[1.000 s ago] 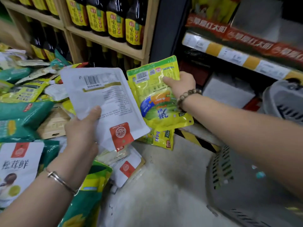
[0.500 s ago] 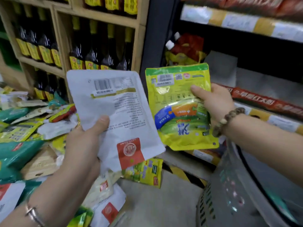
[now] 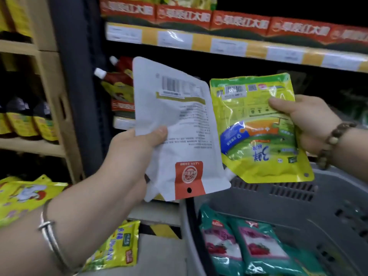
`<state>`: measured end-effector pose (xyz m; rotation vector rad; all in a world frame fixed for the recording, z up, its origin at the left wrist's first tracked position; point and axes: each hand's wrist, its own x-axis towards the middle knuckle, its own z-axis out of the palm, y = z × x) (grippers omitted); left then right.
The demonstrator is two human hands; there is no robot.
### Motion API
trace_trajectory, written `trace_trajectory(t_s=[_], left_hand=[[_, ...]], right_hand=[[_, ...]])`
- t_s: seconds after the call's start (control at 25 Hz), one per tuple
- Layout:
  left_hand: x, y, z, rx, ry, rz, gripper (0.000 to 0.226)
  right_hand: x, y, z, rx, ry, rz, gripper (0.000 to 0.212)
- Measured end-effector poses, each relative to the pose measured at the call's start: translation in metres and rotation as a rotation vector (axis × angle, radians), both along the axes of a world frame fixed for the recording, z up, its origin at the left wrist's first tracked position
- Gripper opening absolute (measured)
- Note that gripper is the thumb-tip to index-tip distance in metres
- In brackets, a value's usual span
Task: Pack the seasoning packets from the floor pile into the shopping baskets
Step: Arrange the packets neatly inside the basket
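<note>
A: Above the grey basket (image 3: 298, 200), left hand (image 3: 137, 156) pinches the white packet (image 3: 179, 126), right hand (image 3: 306, 124) pinches the yellow-green packet (image 3: 256, 132), both upright, upside down!
B: Teal packets (image 3: 249, 246) lie inside that basket.

Up top, the red strips (image 3: 183, 16) on the shelf read 草原红太阳, again and again. The yellow-green packet (image 3: 256, 136) shows a blue 3鲜, upside down to me. The white packet (image 3: 179, 120) has a barcode and a red round seal, fine print too blurred. The price tags (image 3: 227, 46) are unreadable.
</note>
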<state>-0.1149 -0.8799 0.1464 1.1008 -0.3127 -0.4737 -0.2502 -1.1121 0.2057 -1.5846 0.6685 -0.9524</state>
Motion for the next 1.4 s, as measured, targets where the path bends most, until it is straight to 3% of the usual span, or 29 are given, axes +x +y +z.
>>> trace_trajectory(t_s=[0.36, 0.52, 0.64, 0.76, 0.88, 1.0, 1.08, 1.16, 1.24, 1.32, 1.4], left_hand=[[-0.061, -0.125, -0.050, 0.480, -0.174, -0.233, 0.015], [-0.085, -0.170, -0.101, 0.714, -0.282, -0.209, 0.019], [-0.108, -0.189, -0.147, 0.814, -0.256, -0.261, 0.021], [-0.119, -0.203, -0.183, 0.994, -0.270, -0.368, 0.026], [-0.115, -0.204, -0.199, 1.243, -0.369, -0.497, 0.033], [-0.101, -0.200, -0.203, 1.316, -0.398, -0.420, 0.057], [-0.096, -0.197, -0.197, 1.282, -0.558, -0.409, 0.077], [-0.096, -0.199, -0.194, 1.305, -0.916, -0.733, 0.102], [-0.102, -0.207, -0.194, 1.369, -1.257, -1.081, 0.122], [-0.109, -0.216, -0.195, 1.431, -1.378, -1.251, 0.129], [-0.112, -0.223, -0.196, 1.463, -1.366, -1.333, 0.130]], right_hand=[[-0.094, -0.096, -0.124, 0.136, 0.423, -0.232, 0.021], [-0.112, -0.122, -0.167, 0.133, 0.621, -0.298, 0.024], [-0.126, -0.132, -0.199, 0.140, 0.852, -0.327, 0.045], [-0.136, -0.135, -0.223, 0.155, 1.077, -0.314, 0.063], [-0.138, -0.137, -0.229, -0.005, 1.465, -0.166, 0.056], [-0.140, -0.142, -0.234, -0.089, 1.649, -0.003, 0.057], [-0.138, -0.143, -0.238, -0.163, 1.630, 0.022, 0.071], [-0.135, -0.141, -0.251, -0.163, 1.516, 0.125, 0.099], [-0.137, -0.134, -0.264, -0.202, 1.550, 0.398, 0.122], [-0.146, -0.126, -0.277, -0.323, 1.685, 0.594, 0.134], [-0.153, -0.128, -0.279, -0.361, 1.730, 0.614, 0.139]])
